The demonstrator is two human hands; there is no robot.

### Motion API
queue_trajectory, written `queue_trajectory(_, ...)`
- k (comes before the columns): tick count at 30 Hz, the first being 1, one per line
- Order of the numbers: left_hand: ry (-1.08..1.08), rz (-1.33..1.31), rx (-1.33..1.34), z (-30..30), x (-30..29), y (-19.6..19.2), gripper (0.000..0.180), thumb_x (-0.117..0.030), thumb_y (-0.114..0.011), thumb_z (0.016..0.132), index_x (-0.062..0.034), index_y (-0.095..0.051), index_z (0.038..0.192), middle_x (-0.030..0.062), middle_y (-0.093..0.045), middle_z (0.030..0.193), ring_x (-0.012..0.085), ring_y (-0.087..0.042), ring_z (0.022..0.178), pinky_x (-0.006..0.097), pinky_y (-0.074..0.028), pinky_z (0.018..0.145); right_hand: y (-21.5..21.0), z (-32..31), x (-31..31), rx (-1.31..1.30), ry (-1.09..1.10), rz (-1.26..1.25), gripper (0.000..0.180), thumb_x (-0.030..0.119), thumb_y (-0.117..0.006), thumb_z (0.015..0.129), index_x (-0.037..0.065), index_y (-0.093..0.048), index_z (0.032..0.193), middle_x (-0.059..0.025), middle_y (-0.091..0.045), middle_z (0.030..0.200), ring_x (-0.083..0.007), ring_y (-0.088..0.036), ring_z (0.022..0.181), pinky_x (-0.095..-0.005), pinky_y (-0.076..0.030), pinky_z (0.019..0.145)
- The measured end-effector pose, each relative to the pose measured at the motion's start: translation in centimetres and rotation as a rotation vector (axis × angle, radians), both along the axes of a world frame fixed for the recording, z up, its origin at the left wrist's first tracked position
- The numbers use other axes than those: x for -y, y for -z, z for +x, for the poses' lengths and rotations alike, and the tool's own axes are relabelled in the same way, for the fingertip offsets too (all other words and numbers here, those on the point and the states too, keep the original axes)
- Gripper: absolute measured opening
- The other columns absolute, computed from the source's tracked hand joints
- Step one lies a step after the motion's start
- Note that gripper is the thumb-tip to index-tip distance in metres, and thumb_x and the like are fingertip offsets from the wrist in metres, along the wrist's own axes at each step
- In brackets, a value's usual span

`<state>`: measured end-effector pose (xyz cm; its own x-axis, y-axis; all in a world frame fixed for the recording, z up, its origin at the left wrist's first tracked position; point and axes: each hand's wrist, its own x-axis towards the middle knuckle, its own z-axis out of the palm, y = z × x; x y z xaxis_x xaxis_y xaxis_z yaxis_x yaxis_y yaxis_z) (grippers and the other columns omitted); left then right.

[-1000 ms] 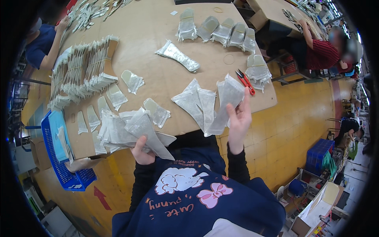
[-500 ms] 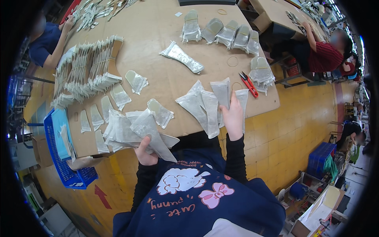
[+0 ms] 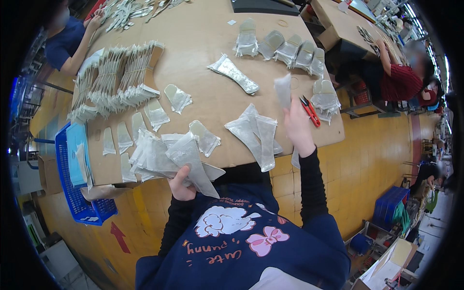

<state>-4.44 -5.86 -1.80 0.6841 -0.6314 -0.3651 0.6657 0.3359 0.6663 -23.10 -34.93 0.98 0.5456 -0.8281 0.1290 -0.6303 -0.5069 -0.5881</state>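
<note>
Right grip (image 3: 298,126) partly hides a pale piece (image 3: 282,91) (seemingly just one).

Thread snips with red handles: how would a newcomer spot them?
Find the right edge of the big brown-topped table. Between the person's right hand and a stack of pale pieces lie the thread snips. Red handles set them apart from these pale neighbours.

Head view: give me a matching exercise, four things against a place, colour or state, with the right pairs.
1. Snips
2. Basket
3. Left hand
4. Right hand

A. Holding a pale piece
B. By the table's near left corner
C. Red-handled with dark blades
D. Gripping silvery pieces

Pairs: 1-C, 2-B, 3-D, 4-A
</note>
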Motion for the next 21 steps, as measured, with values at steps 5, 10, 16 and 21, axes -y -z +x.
queue_trajectory(5,-0.030,0.006,-0.014,-0.5,0.1,-0.4,0.059,-0.002,-0.063,0.077,-0.0045,-0.044,0.133,0.0117,-0.057,0.118,0.0264,-0.057,0.108,0.040,-0.049,0.091,-3.0,5.3,4.1,0.282,-0.241,0.175,0.049,0.008,-0.054,0.090,-0.006,-0.042,0.135,-0.0271,-0.054,0.128,-0.0362,-0.054,0.118,-0.0368,-0.044,0.094)
queue_trajectory(10,-0.049,-0.022,0.051,-1.3,0.0,-1.7,0.059,-0.001,-0.064,0.077,-0.0045,-0.045,0.133,0.0112,-0.057,0.117,0.0259,-0.058,0.107,0.040,-0.049,0.091,2.3,13.5,8.4,0.301,-0.447,0.291,0.048,0.013,-0.059,0.088,-0.004,-0.049,0.131,-0.0261,-0.053,0.127,-0.0372,-0.050,0.120,-0.0409,-0.040,0.100)
queue_trajectory(16,-0.021,0.036,-0.125,-1.7,-0.9,-2.1,0.050,-0.015,-0.059,0.079,-0.0003,-0.049,0.126,0.0129,-0.063,0.109,0.0265,-0.064,0.096,0.040,-0.052,0.086,3.4,13.9,7.1,-0.098,-0.328,-0.256,0.044,0.013,-0.065,0.084,0.001,-0.055,0.126,-0.0196,-0.052,0.115,-0.0344,-0.048,0.111,-0.0409,-0.040,0.096)
queue_trajectory(21,0.023,-0.015,-0.128,-1.7,-0.3,-1.9,0.049,-0.015,-0.058,0.080,-0.0020,-0.050,0.127,0.0126,-0.063,0.109,0.0262,-0.063,0.098,0.040,-0.052,0.086,-3.9,7.7,0.0,0.178,-0.633,0.340,0.027,0.008,-0.064,0.088,0.001,-0.063,0.114,-0.0082,-0.059,0.098,-0.0167,-0.057,0.086,-0.0277,-0.046,0.076)
